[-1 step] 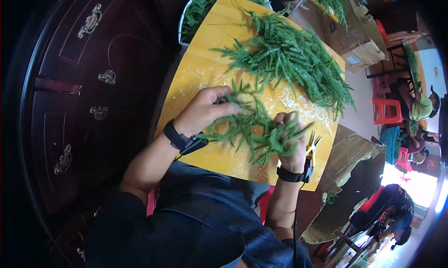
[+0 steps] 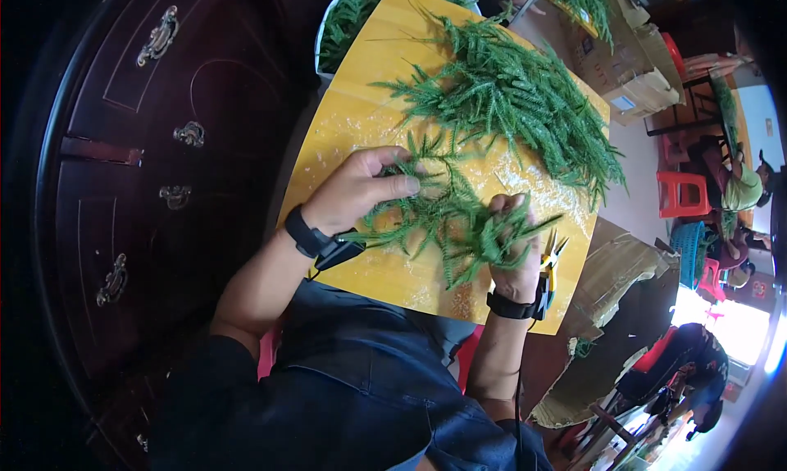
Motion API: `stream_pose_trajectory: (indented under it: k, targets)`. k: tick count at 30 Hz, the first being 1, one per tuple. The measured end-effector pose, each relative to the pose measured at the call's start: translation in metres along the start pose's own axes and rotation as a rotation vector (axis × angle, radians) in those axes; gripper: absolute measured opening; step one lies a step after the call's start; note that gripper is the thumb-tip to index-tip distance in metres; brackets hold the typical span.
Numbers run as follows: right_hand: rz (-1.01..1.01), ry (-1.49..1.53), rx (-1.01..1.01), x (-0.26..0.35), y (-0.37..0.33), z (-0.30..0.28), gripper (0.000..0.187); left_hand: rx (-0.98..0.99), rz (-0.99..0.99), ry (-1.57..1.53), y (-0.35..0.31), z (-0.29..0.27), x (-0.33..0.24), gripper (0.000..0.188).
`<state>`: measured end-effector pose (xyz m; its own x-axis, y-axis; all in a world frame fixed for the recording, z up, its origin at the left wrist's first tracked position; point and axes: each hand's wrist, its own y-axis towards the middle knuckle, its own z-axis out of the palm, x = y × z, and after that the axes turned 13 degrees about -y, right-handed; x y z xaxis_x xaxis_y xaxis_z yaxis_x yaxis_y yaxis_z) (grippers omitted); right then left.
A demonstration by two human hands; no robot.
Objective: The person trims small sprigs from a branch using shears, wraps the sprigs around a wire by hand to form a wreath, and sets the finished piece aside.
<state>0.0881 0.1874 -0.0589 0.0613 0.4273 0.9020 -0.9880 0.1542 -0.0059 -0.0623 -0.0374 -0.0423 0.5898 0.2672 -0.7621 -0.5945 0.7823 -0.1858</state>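
Note:
A green artificial pine spray [image 2: 449, 213] with several needled sprigs hangs between my two hands, just above a yellow tabletop [image 2: 344, 127]. My left hand [image 2: 361, 191] pinches its upper-left part between thumb and fingers. Closed around the gathered right end is my right hand [image 2: 516, 284]; leafy tips hide most of its fingers. Right beside that wrist lie long-nose pliers [image 2: 549, 262] with yellow and black handles. Beyond the hands, a big heap of similar green branches [image 2: 512, 94] covers the far right of the table.
White flecks are scattered over the tabletop. A white-rimmed tub [image 2: 321, 40] of greenery stands past the far left edge, and a dark wooden cabinet [image 2: 147, 176] lines the left. Torn cardboard boxes [image 2: 611, 274] sit at the right; farther off are a red stool [image 2: 682, 194] and other people.
My hands keep nearly the same places and holds. The sprigs at my left fingers have shifted slightly and look less blurred, and the right end has tipped a little rightward.

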Motion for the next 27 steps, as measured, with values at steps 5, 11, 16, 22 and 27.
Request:
stream_pose_trajectory:
  k: [5, 11, 16, 22, 27]
  targets:
    - [-0.063, -0.014, -0.222, -0.007, 0.007, 0.014, 0.024, 0.005, -0.038, -0.125, 0.003, 0.012, -0.007, 0.028]
    - [0.22, -0.032, -0.357, -0.006, 0.014, 0.039, 0.043, 0.027, 0.022, 0.002, 0.021, 0.042, 0.007, 0.024]
    - [0.222, -0.212, -0.163, -0.004, -0.006, 0.014, 0.05, -0.057, 0.183, 0.404, 0.024, 0.051, 0.007, 0.018]
    - [0.151, -0.02, -0.204, 0.028, -0.016, -0.013, 0.052, -0.206, 0.305, 0.506, 0.032, 0.042, 0.001, 0.014]
    - [-0.025, -0.751, -0.125, 0.015, -0.008, 0.01, 0.033, 0.101, 0.255, 0.733, 0.024, 0.064, 0.015, 0.017]
